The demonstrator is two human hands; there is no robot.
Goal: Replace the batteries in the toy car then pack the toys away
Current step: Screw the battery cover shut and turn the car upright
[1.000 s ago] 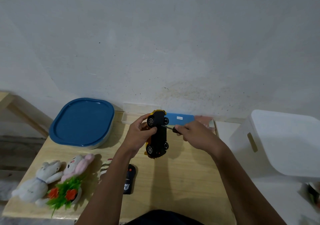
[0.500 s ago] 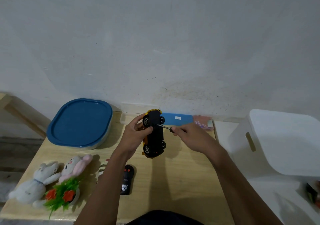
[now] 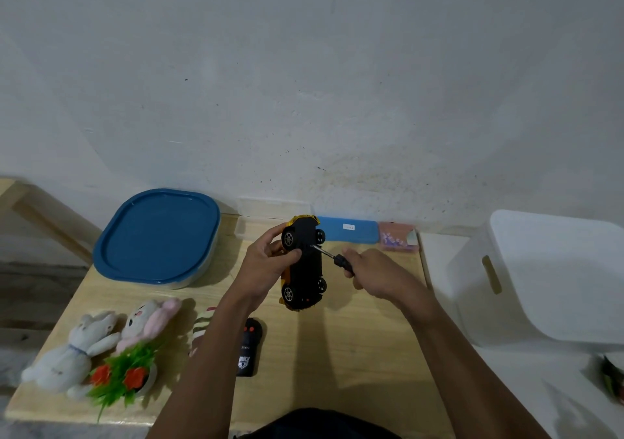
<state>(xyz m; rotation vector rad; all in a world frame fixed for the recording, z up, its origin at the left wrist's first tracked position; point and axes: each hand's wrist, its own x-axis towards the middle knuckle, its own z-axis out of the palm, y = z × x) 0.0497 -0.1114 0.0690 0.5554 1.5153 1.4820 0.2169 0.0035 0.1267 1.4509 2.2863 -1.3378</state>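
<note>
– Wooden table (image 3: 337, 354). What's over it?
– My left hand (image 3: 266, 266) grips the toy car (image 3: 305, 263), wheels facing me. My right hand (image 3: 374, 276) holds the screwdriver (image 3: 329, 256), tip on its black bottom.
– Next?
– I think: hold it straight, twist the screw out.

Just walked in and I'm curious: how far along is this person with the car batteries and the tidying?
Nothing looks finished yet. In hand: the left hand grips the toy car upside down while the right hand holds a screwdriver, tip on its underside; loosening or tightening, I cannot tell. Left to do: packing away, since the stuffed toys and remote lie on the table and the blue tub is lidded.
</note>
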